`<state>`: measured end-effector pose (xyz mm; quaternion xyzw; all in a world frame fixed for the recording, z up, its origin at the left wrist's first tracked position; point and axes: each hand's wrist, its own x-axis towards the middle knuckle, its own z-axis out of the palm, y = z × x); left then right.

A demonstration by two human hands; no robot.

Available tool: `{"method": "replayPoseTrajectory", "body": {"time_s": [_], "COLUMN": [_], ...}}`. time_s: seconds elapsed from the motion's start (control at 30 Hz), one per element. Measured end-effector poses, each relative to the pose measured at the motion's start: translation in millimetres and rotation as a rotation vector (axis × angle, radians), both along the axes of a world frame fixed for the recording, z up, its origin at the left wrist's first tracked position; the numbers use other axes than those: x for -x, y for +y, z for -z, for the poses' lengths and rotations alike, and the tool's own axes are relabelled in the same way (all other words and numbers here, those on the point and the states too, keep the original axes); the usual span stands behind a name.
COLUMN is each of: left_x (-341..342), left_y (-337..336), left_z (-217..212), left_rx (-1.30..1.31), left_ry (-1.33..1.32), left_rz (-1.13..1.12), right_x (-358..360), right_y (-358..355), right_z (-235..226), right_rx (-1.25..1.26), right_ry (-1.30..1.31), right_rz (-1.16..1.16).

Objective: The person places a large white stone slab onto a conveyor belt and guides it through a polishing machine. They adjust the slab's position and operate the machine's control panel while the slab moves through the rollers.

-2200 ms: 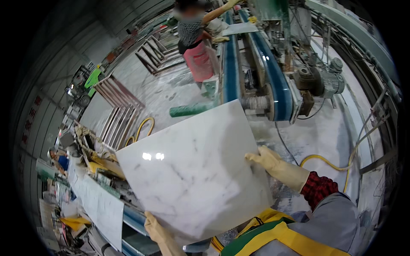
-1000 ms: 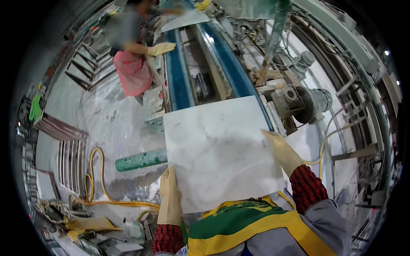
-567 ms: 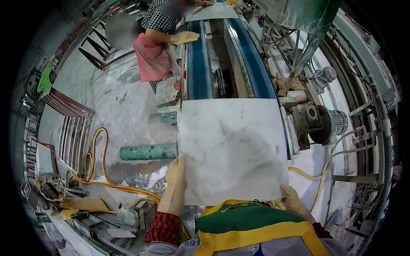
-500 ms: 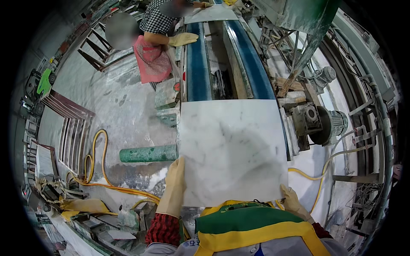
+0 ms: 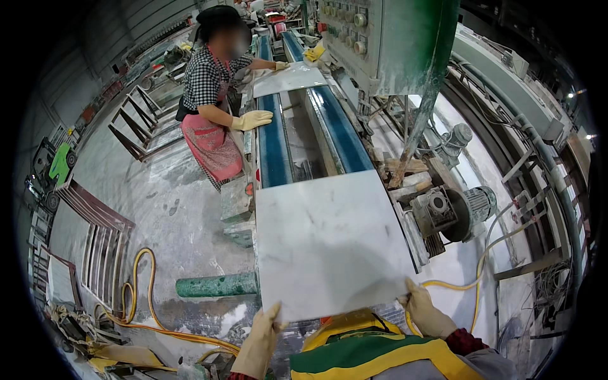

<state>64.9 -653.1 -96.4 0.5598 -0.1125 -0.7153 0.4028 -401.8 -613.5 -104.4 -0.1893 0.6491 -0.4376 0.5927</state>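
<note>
A white marble slab (image 5: 329, 244) with faint grey veins lies across two blue conveyor belts (image 5: 342, 136), its near end toward my body. My left hand (image 5: 258, 339), in a cream glove, holds the slab's near left corner, thumb along the edge and fingers partly hidden beneath. At the near right corner, my right hand (image 5: 427, 310) in a matching glove is closed on the slab's edge. Its fingertips are partly covered by the stone.
Beyond the belts' open gap, a person (image 5: 212, 95) rests one gloved hand by the left belt and reaches to a farther slab (image 5: 290, 77). A motor (image 5: 478, 206) sits right, a green roller (image 5: 215, 285) left. Yellow hose (image 5: 149, 266) loops on the floor.
My view has tilted up, showing more of the person and the far line. My left hand has shifted from the slab's left side to its near corner; the right keeps its corner.
</note>
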Motion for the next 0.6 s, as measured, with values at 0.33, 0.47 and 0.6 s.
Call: {"method": "replayPoseTrajectory", "body": {"time_s": [0.33, 0.47, 0.6], "left_x": [15.0, 53.2, 54.7], "left_y": [13.9, -19.8, -22.2], "left_z": [-17.4, -14.0, 12.6], "left_rx": [-0.129, -0.028, 0.022], "left_ry": [-0.073, -0.106, -0.167], "left_rz": [0.341, 0.335, 0.244], "right_x": [-48.9, -61.8, -64.4], "right_y": [-13.0, -48.2, -52.6], "right_z": [-22.4, 13.9, 23.2], "right_rx": [-0.218, -0.169, -0.148], "right_ry": [-0.243, -0.090, -0.021], "right_rz": [-0.143, -0.158, -0.154]}}
